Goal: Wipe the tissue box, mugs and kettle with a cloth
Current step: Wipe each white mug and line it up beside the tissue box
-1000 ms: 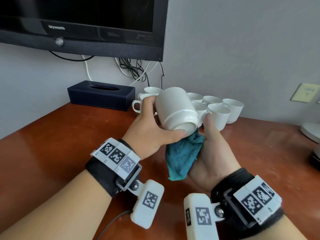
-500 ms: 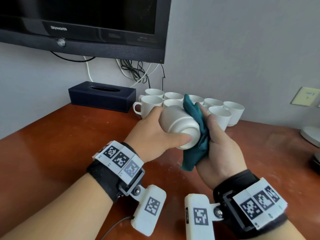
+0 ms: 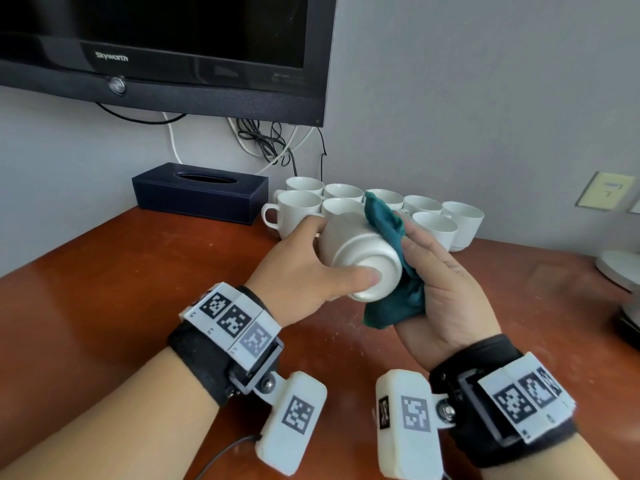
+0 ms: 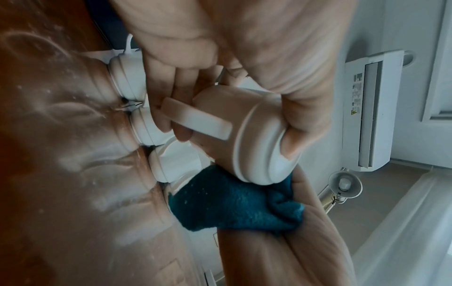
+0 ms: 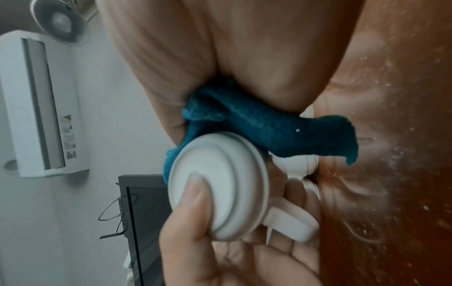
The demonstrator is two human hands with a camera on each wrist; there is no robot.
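Observation:
My left hand grips a white mug tipped on its side above the table, base towards me, thumb pressed on the base. In the left wrist view the mug shows its handle beside my fingers. My right hand holds a teal cloth against the mug's right side; the cloth is bunched in the palm. Several more white mugs stand in a cluster behind. A dark blue tissue box sits at the back left. The kettle is not clearly in view.
The red-brown table runs to the wall. A black television hangs above with cables dangling behind the mugs. A white round base and a dark object lie at the right edge. A wall plate is on the right.
The cloth has gone from under the mug's base up along its right side, reaching over the top. The mug has come slightly lower and closer; my left hand keeps its grip.

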